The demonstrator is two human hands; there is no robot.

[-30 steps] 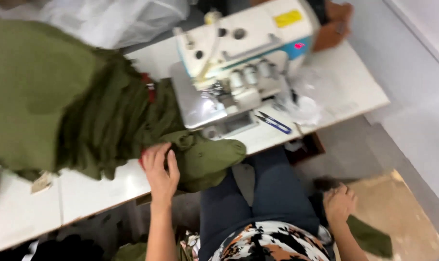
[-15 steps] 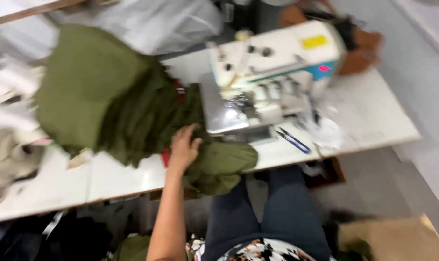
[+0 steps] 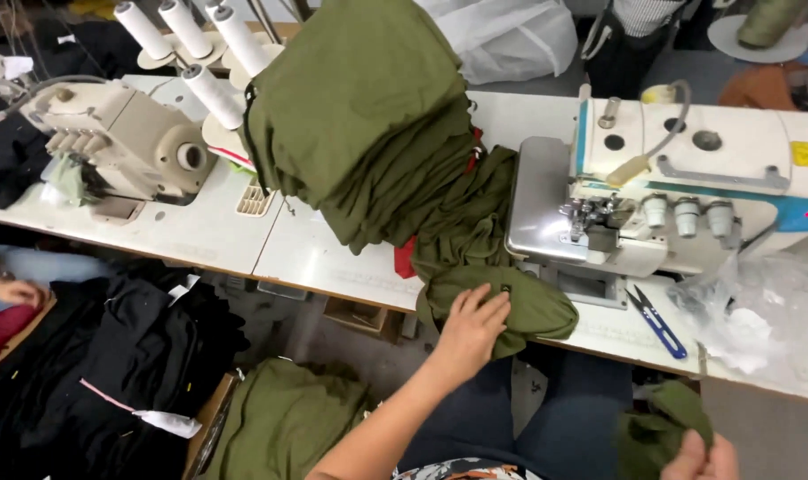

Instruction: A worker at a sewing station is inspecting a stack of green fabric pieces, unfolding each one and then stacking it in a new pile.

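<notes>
Left hand (image 3: 471, 324) presses olive fabric (image 3: 511, 307); right hand (image 3: 702, 458) clutches an olive scrap (image 3: 657, 427).

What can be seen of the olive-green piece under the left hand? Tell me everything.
The olive-green piece is soft, matte, knit-looking cloth, crumpled and folded over itself. It lies on the white table's front edge, drooping slightly over it, just before the sewing machine. A small dark tag shows near its middle. The left hand presses flat on its left part. Behind, it meets the tall pile of green cloth.
</notes>
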